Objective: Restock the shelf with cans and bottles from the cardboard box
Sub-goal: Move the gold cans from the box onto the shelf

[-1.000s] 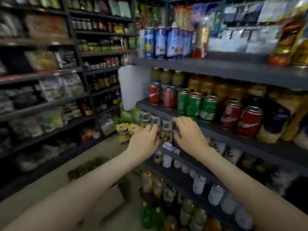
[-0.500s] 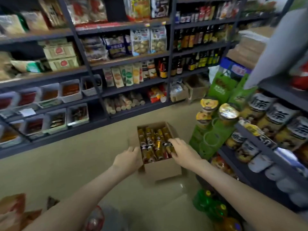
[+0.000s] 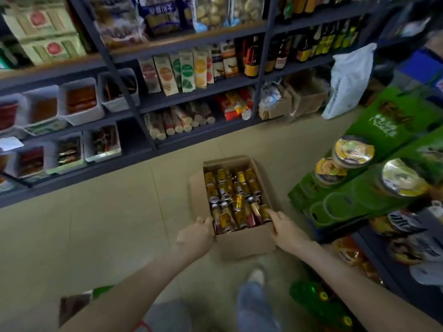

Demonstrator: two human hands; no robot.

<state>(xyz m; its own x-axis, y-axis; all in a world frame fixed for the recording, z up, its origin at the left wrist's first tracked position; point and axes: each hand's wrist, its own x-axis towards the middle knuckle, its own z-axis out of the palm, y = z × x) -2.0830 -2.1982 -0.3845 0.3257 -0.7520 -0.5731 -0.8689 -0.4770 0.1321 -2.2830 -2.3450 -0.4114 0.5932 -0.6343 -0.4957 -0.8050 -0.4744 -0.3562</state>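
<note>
A person bends over an open brown cardboard box point(image 3: 244, 243) standing on the beige tiled floor, both bare arms stretched down to its near end. The box holds a dense pack of gold-labelled cans and small bottles point(image 3: 237, 202), upright at the far end and tipped over at the near end, so most of the restocking appears still to be done. None of this stock is in hand.

The left hand point(image 3: 195, 236) sits at the box's near-left corner, fingers loosely curled over the rim; whether they grip a bottle cannot be told. The right hand point(image 3: 285, 230) lies at the near-right corner, fingers fairly straight and touching a gold can, closed round nothing. The dark metal shelf point(image 3: 393, 267) to be filled runs to the right of the box, behind stacked green cartons point(image 3: 359, 200).

A second ago both hands were raised among drink cans on that shelf. Half a second ago they were already at the box, whose contents look unchanged since.
</note>
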